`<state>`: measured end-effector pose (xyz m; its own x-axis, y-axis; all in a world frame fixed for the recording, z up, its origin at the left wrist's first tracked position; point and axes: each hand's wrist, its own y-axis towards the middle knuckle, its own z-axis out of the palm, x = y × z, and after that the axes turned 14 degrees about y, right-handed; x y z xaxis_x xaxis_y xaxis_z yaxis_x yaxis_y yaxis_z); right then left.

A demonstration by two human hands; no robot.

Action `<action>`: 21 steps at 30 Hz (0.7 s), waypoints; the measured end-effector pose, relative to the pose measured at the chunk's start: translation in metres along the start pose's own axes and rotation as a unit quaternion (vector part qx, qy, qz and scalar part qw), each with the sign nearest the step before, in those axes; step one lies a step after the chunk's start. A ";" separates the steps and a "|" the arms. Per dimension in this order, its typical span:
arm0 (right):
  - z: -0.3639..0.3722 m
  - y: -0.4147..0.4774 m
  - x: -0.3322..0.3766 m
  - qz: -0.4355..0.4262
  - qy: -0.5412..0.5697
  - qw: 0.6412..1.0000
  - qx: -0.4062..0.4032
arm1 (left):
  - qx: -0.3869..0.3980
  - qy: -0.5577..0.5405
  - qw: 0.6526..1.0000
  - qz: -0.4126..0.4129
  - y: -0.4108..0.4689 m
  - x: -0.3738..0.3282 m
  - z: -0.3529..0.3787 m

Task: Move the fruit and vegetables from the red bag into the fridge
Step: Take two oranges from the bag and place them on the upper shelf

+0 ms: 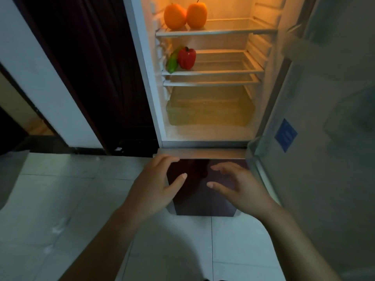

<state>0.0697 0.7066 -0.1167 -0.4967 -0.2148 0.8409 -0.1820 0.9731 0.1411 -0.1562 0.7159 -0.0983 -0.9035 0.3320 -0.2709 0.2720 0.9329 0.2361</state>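
Two oranges [175, 16] and two peppers [187, 57] are shelved in the fridge [146, 78], while left grip [156, 185] and right grip [241, 187] are held open and empty, bag unseen.

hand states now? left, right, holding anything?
Left hand: open, fingers spread, holding nothing.
Right hand: open, fingers loosely spread, holding nothing.

A pale tiled floor [60, 199] fills the lower part of the view, crossed by grout lines. Whitish scuffs [57, 228] mark the tiles toward the floor's left side. Along the floor's far edge, a black skirting strip [85, 149] runs below a white wall post [40, 67]. Just right of the post stands a dark panel [91, 67], which may be a curtain or a door. Left of the post, a patch of wooden flooring [38, 126] shows.
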 end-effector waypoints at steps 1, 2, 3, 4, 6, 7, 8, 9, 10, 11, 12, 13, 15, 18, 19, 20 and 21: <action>0.003 -0.011 0.003 -0.002 -0.004 1.000 0.000 | 0.006 0.005 1.000 0.004 -0.012 -0.001 0.000; 0.007 -0.023 0.006 -0.006 -0.010 1.000 0.001 | 0.012 0.010 1.000 0.006 -0.026 -0.001 -0.001; 0.012 -0.034 0.010 -0.009 -0.016 1.000 0.004 | 0.018 0.016 1.000 0.005 -0.040 -0.001 -0.002; 0.018 -0.046 0.014 -0.012 -0.019 1.000 0.010 | 0.022 0.021 1.000 0.002 -0.056 0.000 -0.005; 0.036 -0.069 0.025 -0.012 -0.017 0.999 0.031 | 0.025 0.030 0.999 -0.011 -0.094 0.005 -0.012; 0.046 -0.080 0.031 -0.014 -0.015 0.999 0.045 | 0.027 0.032 0.999 -0.020 -0.115 0.008 -0.017; 0.058 -0.093 0.038 -0.015 -0.014 0.998 0.059 | 0.028 0.035 0.999 -0.032 -0.137 0.012 -0.022; 0.070 -0.107 0.045 -0.016 -0.013 0.997 0.073 | 0.030 0.037 0.998 -0.043 -0.160 0.017 -0.026; 0.082 -0.122 0.052 -0.015 -0.012 0.996 0.086 | 0.032 0.039 0.997 -0.054 -0.184 0.021 -0.029; 0.094 -0.138 0.058 -0.014 -0.008 0.995 0.099 | 0.035 0.039 0.997 -0.063 -0.207 0.026 -0.032; 0.105 -0.155 0.063 -0.014 -0.003 0.993 0.113 | 0.039 0.039 0.996 -0.071 -0.228 0.029 -0.034; 0.115 -0.172 0.066 -0.013 0.000 0.992 0.125 | 0.046 0.039 0.995 -0.078 -0.247 0.031 -0.036; 0.124 -0.206 0.071 -0.011 -0.011 0.990 0.141 | 0.061 0.039 0.994 -0.080 -0.274 0.028 -0.038; 0.114 -0.251 0.076 0.012 -0.042 0.990 0.138 | 0.084 0.023 0.994 -0.067 -0.297 0.007 -0.041; 0.107 -0.265 0.076 0.023 -0.050 0.991 0.126 | 0.091 0.015 0.994 -0.059 -0.301 -0.004 -0.042; 0.099 -0.277 0.075 0.034 -0.055 0.992 0.111 | 0.096 0.008 0.994 -0.051 -0.305 -0.015 -0.042; 0.090 -0.289 0.074 0.044 -0.057 0.993 0.097 | 0.102 0.004 0.994 -0.042 -0.307 -0.026 -0.040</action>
<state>0.0092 0.4019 -0.1425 -0.6087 -0.1479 0.7795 -0.2880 0.9566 -0.0434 -0.2293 0.4148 -0.1262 -0.9281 0.2515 -0.2746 0.2566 0.9663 0.0177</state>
